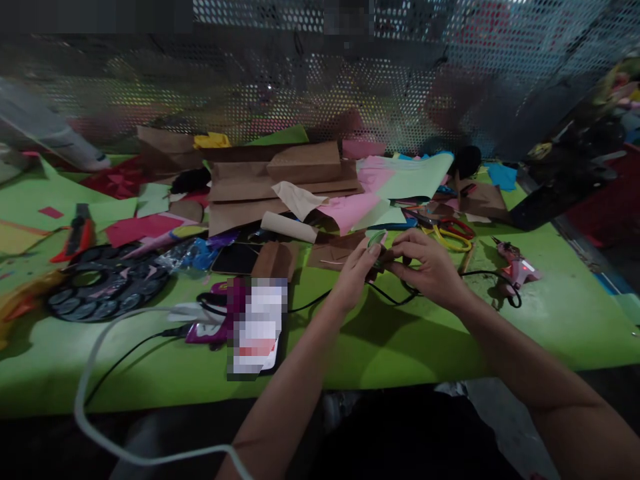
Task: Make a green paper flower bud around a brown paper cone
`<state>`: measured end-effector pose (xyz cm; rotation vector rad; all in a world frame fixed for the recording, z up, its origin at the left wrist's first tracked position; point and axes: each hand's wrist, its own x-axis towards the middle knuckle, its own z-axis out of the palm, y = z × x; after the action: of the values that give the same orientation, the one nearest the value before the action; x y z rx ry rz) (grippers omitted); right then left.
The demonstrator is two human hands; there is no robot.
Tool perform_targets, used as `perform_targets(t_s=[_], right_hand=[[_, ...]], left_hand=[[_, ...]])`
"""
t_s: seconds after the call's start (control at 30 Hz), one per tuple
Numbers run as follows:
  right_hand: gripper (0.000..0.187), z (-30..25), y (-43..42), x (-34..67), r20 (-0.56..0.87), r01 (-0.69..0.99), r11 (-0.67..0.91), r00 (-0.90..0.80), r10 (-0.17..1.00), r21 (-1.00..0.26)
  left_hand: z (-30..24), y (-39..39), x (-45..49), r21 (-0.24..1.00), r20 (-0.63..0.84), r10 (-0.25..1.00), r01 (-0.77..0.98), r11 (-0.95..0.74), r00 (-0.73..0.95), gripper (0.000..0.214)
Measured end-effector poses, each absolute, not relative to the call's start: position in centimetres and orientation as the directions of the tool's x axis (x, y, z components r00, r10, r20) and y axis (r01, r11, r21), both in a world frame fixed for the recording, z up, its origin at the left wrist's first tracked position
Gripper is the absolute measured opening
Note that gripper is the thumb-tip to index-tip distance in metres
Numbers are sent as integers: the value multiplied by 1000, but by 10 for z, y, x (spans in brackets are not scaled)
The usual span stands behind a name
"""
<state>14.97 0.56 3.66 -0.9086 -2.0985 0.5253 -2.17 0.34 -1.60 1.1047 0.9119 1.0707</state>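
My left hand (356, 270) and my right hand (429, 265) meet above the green table (380, 340), both pinching a small green and dark piece (376, 241) between their fingertips. What exactly the piece is stays too small to make out. A black cable (310, 305) runs under my hands across the table. Just beyond my fingers lie brown paper scraps (335, 250). Yellow and red scissors (453, 235) lie behind my right hand.
A pink glue gun (515, 267) lies to the right with its cable. Brown, pink and green paper sheets (300, 180) pile at the back. A black round tray (107, 280), an orange cutter (75, 237), a phone (235, 259) and a white cable (95, 373) sit left.
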Motion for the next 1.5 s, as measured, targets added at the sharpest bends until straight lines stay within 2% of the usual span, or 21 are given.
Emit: perform_targets(t_s=[0.23,0.43,0.53,0.7,0.83,1.0,1.17,1.3,1.5], right_hand=[[10,31,4,150,502,402,632,-388,773,-662],[19,32,4,152,560,366,723,-461,688,-586],[22,34,2,152,559,372,726,-469,684,-578],[12,36,0,151,535,364,690,-444,719,-626],[7,36,2,151,504,398,709,-508,699,-582],[9,32,5,152,511,436,680,-451,732,-589],[7,28,4,151,521,388,662,-412,747,-642],[13,27,2,149,542,346,650,-364,757,-676],[13,27,4,150,608,337,725,-396,688,-601]], left_hand=[[-21,2,-20,961,-73,970,-245,132,234,53],[-22,2,-19,962,-70,969,-242,129,238,54],[-22,2,-19,963,-63,968,-239,122,241,52],[-21,2,-19,959,-60,970,-257,121,236,49],[-18,2,-19,972,-42,975,-217,91,219,49],[-15,1,-18,964,-69,967,-235,128,244,52],[-14,0,-18,954,-81,965,-259,148,250,52],[-20,2,-18,948,-82,964,-278,154,254,53],[-25,4,-17,942,-69,964,-301,147,256,50]])
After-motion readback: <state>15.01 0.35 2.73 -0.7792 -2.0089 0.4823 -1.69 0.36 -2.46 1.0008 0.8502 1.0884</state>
